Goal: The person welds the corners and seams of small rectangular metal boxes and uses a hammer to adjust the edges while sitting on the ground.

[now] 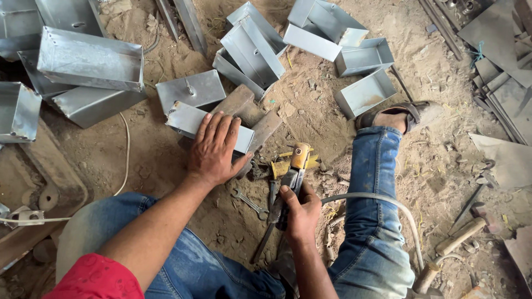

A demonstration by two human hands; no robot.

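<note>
Sheet-metal box [191, 120], grey and open, was pinned by the left hand [213, 148], fingers spread flat over it, where it rested on a block [244, 105] set in the sandy floor [310, 99]. The right hand [299, 213] was closed round the handle of a welding holder [293, 171] with a yellow tip, held just right of the box. Joining of a seam appeared to be the step in hand; the tip would need bringing onto the box edge while the box was kept steady. More boxes [91, 58] lay nearby, and a wrench [249, 202] by the knee.
</note>
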